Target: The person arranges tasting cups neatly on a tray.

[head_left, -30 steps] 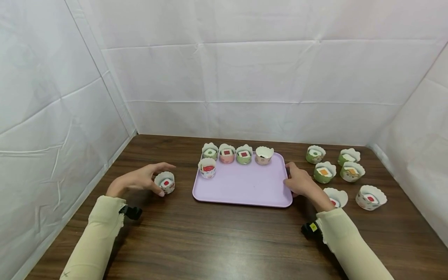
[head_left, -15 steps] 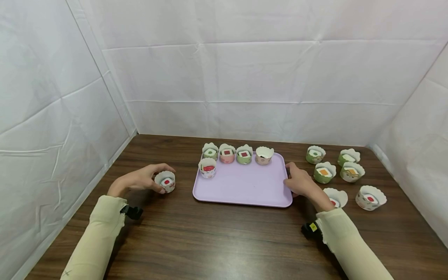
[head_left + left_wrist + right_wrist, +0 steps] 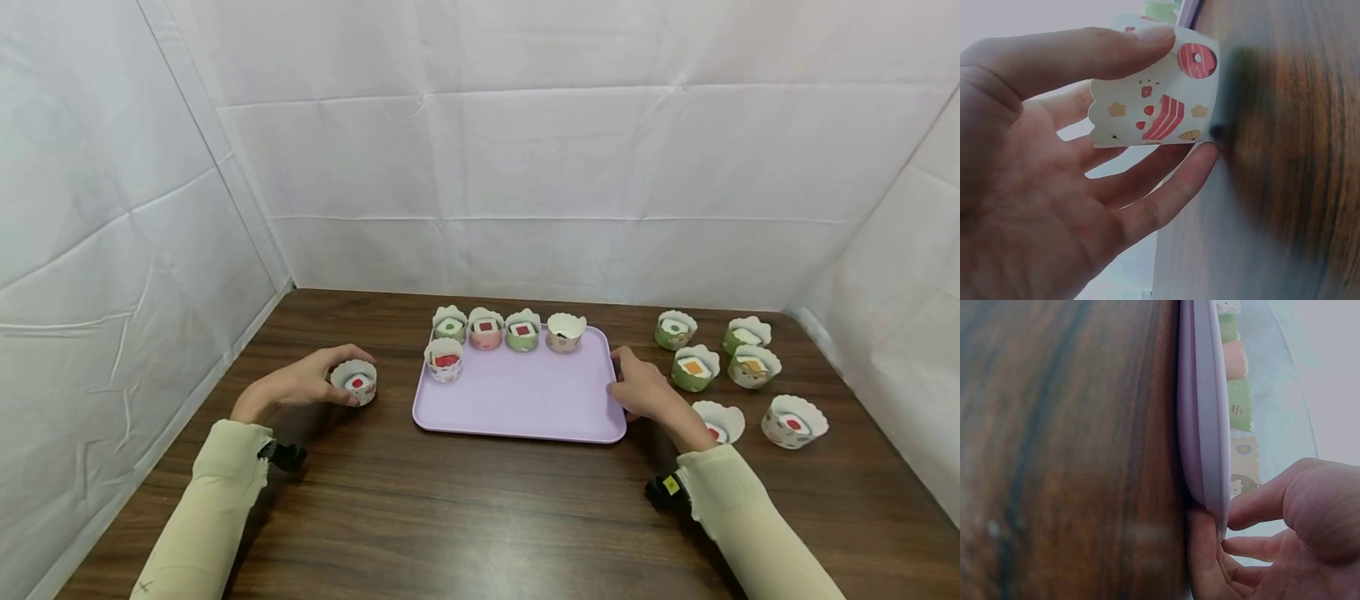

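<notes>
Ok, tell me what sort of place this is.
Probably a makeshift filming or testing booth: creased white cloth encloses three sides of a wooden table, where a purple tray and paper cups are laid out like props.

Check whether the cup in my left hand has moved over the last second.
Yes, slightly: in the head view the cup in the left hand is higher in the picture, nearer the far edge of the table.

The right wrist hides part of one cup, the left hand covers part of the held cup, both sleeves run off the head view's bottom edge, and the desk is blurred in the right wrist view.
</notes>
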A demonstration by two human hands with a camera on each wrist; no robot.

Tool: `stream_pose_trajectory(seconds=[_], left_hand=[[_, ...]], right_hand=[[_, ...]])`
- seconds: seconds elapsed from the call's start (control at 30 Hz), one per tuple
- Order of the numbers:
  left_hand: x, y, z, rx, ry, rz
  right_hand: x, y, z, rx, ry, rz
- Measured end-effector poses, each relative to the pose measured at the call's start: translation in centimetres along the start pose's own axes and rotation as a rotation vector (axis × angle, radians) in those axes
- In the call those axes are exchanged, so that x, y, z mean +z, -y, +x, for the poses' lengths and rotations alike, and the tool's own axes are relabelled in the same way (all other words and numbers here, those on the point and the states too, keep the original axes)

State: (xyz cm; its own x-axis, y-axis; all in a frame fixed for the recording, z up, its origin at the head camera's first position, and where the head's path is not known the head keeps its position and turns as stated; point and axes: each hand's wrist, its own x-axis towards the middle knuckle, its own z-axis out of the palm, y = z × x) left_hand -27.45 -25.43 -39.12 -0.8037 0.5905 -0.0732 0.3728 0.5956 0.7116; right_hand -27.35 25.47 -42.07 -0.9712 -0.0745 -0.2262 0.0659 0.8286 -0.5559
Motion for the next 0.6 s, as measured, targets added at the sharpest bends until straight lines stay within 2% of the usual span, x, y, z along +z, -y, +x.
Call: stream_pose_trajectory(seconds=[0.23,0.6], left_hand=[[0.30,0.23,0.22,-0.013,-0.053,-0.054],[0.75,0.01,0.59,0.014,-0.113,-0.023]], right_hand=[[-0.07,0.06,0.11,0.007,0.004,0.000],[-0.02,-0.04,0.12,0.009,0.001,0.001]])
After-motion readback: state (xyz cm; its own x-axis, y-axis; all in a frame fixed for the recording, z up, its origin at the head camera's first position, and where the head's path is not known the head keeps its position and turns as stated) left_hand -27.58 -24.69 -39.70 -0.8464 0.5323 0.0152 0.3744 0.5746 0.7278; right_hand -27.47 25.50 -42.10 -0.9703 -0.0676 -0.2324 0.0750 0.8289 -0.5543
